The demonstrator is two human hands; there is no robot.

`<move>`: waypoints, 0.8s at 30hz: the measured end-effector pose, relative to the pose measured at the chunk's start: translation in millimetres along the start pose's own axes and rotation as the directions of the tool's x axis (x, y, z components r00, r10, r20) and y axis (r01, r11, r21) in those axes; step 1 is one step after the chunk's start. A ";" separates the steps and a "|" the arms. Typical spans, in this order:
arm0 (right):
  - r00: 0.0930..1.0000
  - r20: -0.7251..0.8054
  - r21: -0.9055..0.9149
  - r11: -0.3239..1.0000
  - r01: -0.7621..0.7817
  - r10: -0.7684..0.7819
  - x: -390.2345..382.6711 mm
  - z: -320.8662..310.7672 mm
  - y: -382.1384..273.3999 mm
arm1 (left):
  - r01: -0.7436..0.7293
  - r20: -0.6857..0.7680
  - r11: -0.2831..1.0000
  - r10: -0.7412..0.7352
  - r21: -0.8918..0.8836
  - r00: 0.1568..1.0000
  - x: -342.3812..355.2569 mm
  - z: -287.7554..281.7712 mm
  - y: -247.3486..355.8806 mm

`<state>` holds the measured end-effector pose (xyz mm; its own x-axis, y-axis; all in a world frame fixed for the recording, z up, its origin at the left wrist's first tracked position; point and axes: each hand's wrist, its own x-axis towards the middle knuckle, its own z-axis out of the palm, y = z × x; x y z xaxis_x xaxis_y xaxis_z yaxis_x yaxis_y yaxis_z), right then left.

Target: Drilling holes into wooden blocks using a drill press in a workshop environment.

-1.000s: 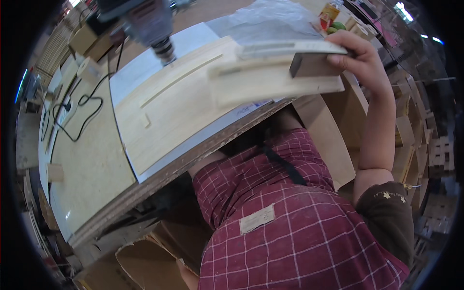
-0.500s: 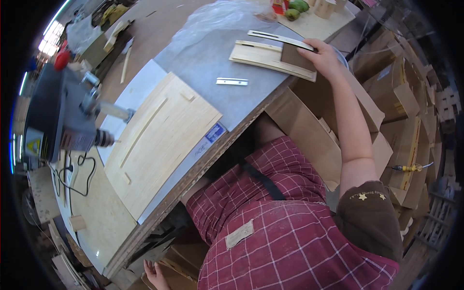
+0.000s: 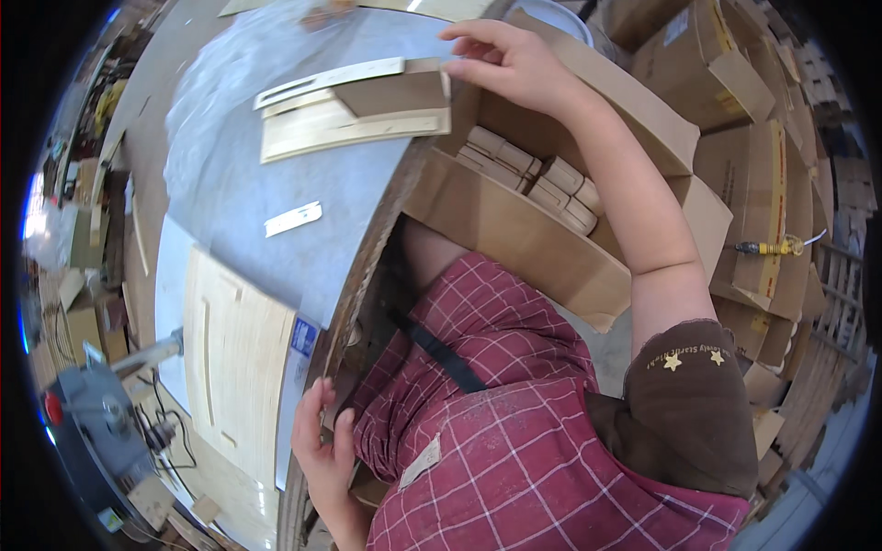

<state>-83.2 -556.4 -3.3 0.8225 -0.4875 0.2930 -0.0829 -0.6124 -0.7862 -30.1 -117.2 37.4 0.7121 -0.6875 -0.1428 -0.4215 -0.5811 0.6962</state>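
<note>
My right hand (image 3: 519, 64) is empty, its fingers apart, just right of a small stack at the table's far edge. That stack has pale wooden boards (image 3: 317, 140), a brown flat piece (image 3: 395, 95) and a pale slotted strip (image 3: 331, 79) on top. My left hand (image 3: 323, 450) is near the table's front edge with thumb and fingers spread, nothing in it. A large light wooden panel (image 3: 243, 367) with thin raised strips lies on the table beyond it. Between panel and stack is a small metal plate (image 3: 294, 219) with holes.
An open cardboard box (image 3: 524, 253) to the right of the table holds several wooden blocks (image 3: 556, 193). More cartons (image 3: 680, 64) stand behind it. A drill press (image 3: 87, 413) is at the lower left. Clear plastic film (image 3: 216, 101) lies at the table's back.
My right hand has let go of the slotted strip, which now rests on the stack. My left hand has come up to the table edge. The view has turned to the right.
</note>
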 end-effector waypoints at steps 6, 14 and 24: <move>0.916 -0.132 -0.268 0.876 -0.401 0.379 -87.5 -33.6 122.5 | -0.495 0.188 0.855 0.467 0.154 0.864 107.6 41.9 61.9; 0.562 0.109 -0.466 0.542 -0.700 0.820 -215.7 19.2 229.7 | -0.603 0.185 0.651 0.595 0.461 0.783 186.7 100.7 76.3; 0.327 0.293 -0.792 0.419 -0.443 0.899 -202.4 71.0 277.0 | -0.534 0.097 0.667 0.575 0.519 0.812 208.3 108.7 66.8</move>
<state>-232.6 -583.2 -319.1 0.3591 -0.5273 -0.7701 -0.8451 -0.5339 -0.0284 29.0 -346.5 -22.3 0.2816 -0.9350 0.2157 -0.9530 -0.2465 0.1759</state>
